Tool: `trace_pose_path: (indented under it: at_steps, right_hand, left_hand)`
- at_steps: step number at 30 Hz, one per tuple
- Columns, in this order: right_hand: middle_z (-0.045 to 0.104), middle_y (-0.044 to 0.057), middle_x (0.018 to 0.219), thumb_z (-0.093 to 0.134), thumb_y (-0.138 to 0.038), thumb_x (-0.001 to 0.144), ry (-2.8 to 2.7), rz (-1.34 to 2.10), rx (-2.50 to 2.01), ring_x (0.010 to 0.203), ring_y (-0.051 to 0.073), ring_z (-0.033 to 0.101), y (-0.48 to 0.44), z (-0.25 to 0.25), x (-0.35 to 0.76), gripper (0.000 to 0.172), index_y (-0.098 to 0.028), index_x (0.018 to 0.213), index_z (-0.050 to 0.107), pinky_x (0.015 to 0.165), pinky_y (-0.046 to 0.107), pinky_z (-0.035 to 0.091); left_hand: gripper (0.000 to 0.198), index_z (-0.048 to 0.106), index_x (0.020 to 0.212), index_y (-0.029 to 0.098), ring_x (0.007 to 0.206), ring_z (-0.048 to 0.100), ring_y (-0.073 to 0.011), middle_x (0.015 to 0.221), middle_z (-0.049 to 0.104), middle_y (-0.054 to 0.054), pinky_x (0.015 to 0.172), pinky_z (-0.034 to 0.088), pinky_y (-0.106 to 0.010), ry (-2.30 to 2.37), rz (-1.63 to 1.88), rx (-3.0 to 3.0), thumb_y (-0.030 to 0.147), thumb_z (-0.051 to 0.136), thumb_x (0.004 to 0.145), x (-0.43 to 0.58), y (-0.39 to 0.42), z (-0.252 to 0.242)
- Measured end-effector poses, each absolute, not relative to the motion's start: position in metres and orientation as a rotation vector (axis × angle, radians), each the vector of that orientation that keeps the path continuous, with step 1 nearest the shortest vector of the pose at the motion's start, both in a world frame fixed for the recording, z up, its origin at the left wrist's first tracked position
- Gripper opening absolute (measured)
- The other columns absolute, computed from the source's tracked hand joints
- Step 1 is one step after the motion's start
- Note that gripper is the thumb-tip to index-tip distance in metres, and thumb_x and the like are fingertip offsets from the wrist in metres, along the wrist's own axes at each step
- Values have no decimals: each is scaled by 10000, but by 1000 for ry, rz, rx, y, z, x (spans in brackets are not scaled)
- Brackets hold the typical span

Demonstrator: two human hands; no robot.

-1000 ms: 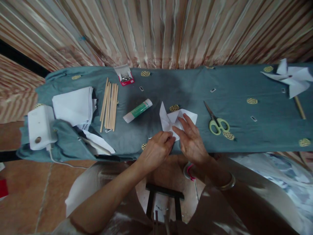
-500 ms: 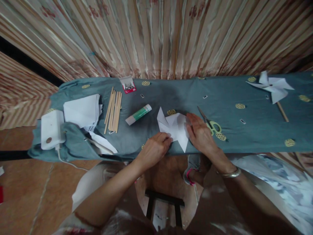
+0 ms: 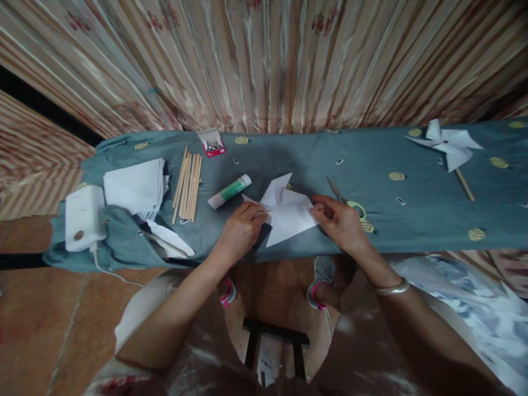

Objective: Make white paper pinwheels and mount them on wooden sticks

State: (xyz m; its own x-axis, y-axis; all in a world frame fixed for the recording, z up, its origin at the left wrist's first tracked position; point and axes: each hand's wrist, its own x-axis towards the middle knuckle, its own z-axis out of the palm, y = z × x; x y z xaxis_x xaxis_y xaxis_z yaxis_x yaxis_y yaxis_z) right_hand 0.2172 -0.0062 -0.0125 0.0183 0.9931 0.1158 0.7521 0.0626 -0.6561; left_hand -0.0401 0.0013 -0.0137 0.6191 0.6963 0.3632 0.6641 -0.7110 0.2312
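The held paper pinwheel (image 3: 291, 213) is white, sharp-pointed; apparently folded inward.

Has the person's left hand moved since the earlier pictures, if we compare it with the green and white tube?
Yes. Against the green and white tube, the left hand has shifted leftward and away from the body, ending nearer the tube.

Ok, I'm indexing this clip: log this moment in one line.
left hand: holding folded paper, left side; right hand: holding its right edge; scissors: beside right hand

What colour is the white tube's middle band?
Green; the band shows best in the head view.
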Motion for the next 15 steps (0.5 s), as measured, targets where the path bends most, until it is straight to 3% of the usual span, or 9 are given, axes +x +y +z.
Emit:
trace_pose_path:
  at_steps: [5, 15]
  right_hand:
    - [728, 23, 721, 616, -317, 794, -1675, 668, -1739, 639, 177, 668, -14, -12, 217, 256, -184, 991, 709, 639, 291, 524]
    - [751, 28, 782, 618, -319, 793, -1676, 687, -1752, 679, 181, 686, -25, -12, 222, 253, -200, 1001, 696, 668, 294, 530]
  left_hand:
    - [269, 685, 1040, 150, 1018, 567, -237, 1099, 667, -109, 880, 530, -401, 1171, 703, 2732, 51, 515, 856, -38, 2, -14]
    - [276, 644, 1160, 127, 990, 598, -246, 1095, 689, -130, 864, 527, -416, 1216, 747, 2572, 158, 508, 922, -32, -4, -21]
